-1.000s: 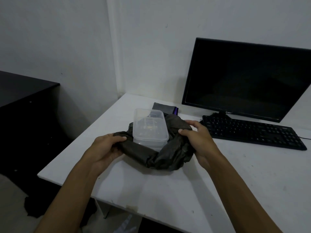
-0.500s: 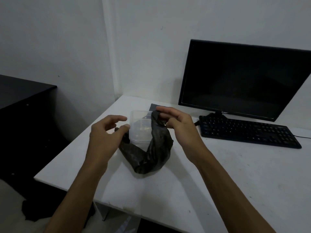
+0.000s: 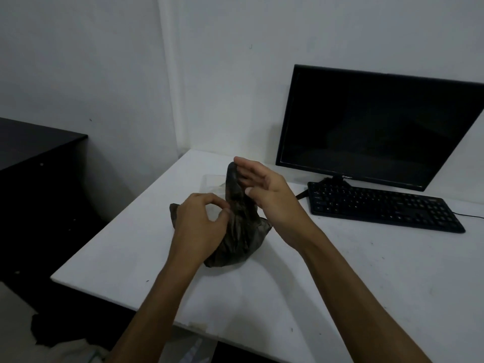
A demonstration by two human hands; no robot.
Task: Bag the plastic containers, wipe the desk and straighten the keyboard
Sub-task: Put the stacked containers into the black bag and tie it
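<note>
On the white table [image 3: 340,271], left of the keyboard [image 3: 379,205], the left hand [image 3: 199,226] pinches the dark bag [image 3: 241,237] around the clear containers [image 3: 213,184], while the right hand [image 3: 267,195] lifts its upper edge in a pinching grip.

Mostly hidden behind the dark bag [image 3: 239,229] and the left hand [image 3: 199,226]: the clear container [image 3: 213,183], only a faint rim and corner showing. Could not tell whether one container or several. Right hand [image 3: 269,197] holding the bag's raised edge, fingers [image 3: 246,166] partly blurred, exact grip unclear. Monitor [image 3: 377,124] cut off at the right edge; logo under the screen too small to read. Keyboard [image 3: 382,205] legends too dim to read, cable running out of frame. Table [image 3: 340,271] cut off right and below. Dark heap on the floor [image 3: 49,328], lower left, not identifiable.
</note>
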